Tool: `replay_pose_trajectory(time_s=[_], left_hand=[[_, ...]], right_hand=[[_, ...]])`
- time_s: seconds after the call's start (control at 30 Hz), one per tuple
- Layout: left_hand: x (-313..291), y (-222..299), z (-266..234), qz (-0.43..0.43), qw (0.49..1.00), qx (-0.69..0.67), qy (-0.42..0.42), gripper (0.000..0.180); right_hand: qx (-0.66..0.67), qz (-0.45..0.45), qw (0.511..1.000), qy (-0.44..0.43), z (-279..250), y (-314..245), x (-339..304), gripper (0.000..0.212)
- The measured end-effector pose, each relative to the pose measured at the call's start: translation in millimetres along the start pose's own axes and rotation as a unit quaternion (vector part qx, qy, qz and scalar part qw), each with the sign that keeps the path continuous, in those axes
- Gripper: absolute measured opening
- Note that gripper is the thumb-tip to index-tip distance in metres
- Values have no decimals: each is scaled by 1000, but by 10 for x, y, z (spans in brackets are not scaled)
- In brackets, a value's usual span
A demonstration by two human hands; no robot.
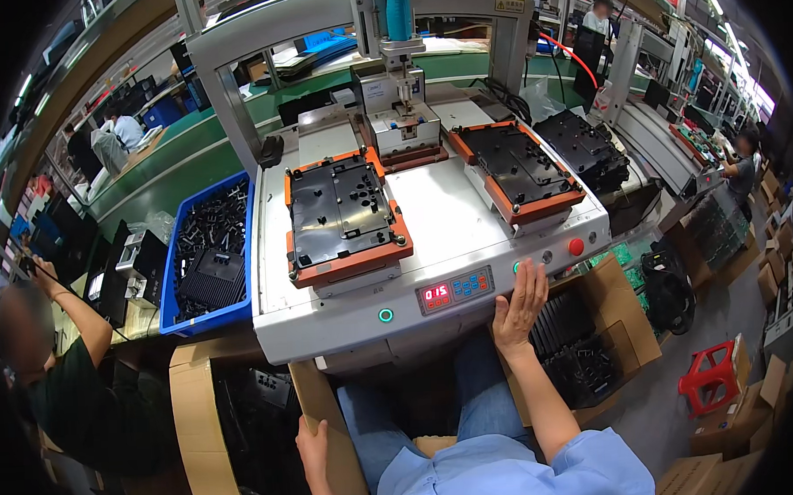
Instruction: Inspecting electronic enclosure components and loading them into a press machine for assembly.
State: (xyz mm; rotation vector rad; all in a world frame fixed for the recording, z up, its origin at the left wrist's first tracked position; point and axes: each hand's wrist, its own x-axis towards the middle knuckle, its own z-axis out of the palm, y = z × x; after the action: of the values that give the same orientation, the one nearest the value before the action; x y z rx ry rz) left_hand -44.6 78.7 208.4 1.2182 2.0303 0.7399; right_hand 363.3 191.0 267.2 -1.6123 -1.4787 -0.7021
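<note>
My right hand lies with fingers stretched out against the front panel of a white benchtop machine. Its fingertips are at a green-lit button, which they partly cover. Low on the left, my left hand is closed on the upper edge of a cardboard box beside my leg. On the machine, a black plastic panel sits in the left orange fixture, and another black panel in the right orange fixture. Between them, at the back, hangs a screwdriving head.
Left of the machine stands a blue bin of small black parts. Stacked black panels lie at the right. A red button is right of my hand. An open carton holds black parts. A co-worker sits at the left.
</note>
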Motion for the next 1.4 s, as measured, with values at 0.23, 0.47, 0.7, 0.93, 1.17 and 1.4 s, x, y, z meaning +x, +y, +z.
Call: replay_pose_trajectory(time_s=[0.23,0.47,0.7,0.93,1.17,1.4], left_hand=[[60,25,28,2,1000,1,-5,40],[-4,-16,-57,-11,999,14,27,41],[33,-177,136,-1,999,9,31,51],[34,-190,115,-39,987,-157,-5,50],[155,-692,152,-12,911,-381,157,32],[209,-662,148,-11,927,-267,262,18]], right_hand=[[-2,-2,1000,2,-33,16,54,58],[-12,-38,999,4,132,12,-43,57],[-42,-37,998,7,-36,136,-55,59],[-18,-60,998,19,-12,109,-19,56],[24,-63,997,34,-12,-50,105,54],[10,-69,997,32,-7,-34,81,54]])
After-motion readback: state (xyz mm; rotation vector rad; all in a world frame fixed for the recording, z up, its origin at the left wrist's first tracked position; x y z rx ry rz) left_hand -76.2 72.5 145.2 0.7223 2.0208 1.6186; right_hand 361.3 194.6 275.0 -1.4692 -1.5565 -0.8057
